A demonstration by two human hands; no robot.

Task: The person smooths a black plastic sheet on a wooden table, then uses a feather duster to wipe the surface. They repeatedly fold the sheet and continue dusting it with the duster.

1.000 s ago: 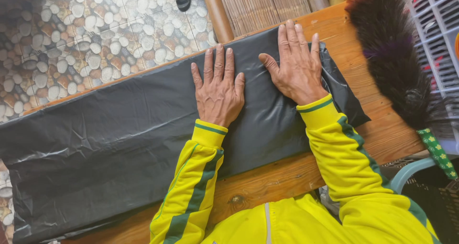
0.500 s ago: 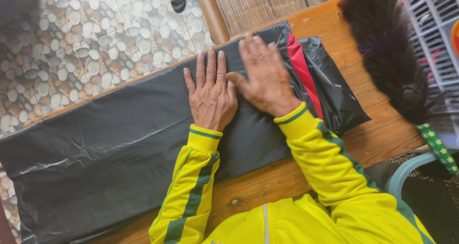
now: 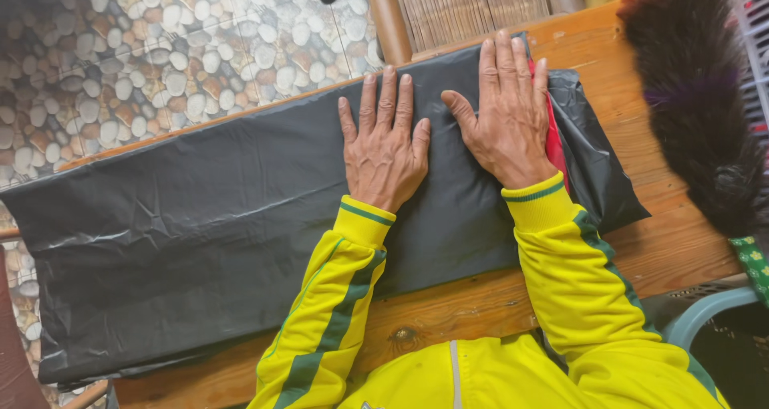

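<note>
With both the left hand (image 3: pixel 384 149) and right hand (image 3: pixel 509 112) pressing flat, fingers spread and gripping nothing, the slick black plastic bag (image 3: pixel 200 241) could slide off the wooden table (image 3: pixel 473 305)

- A black plastic bag (image 3: pixel 200 241), glossy and creased, is laid flat and lengthwise, pressed under both palms near one end.
- A red strip (image 3: pixel 554 141) is seen on it just beside the right palm.
</note>
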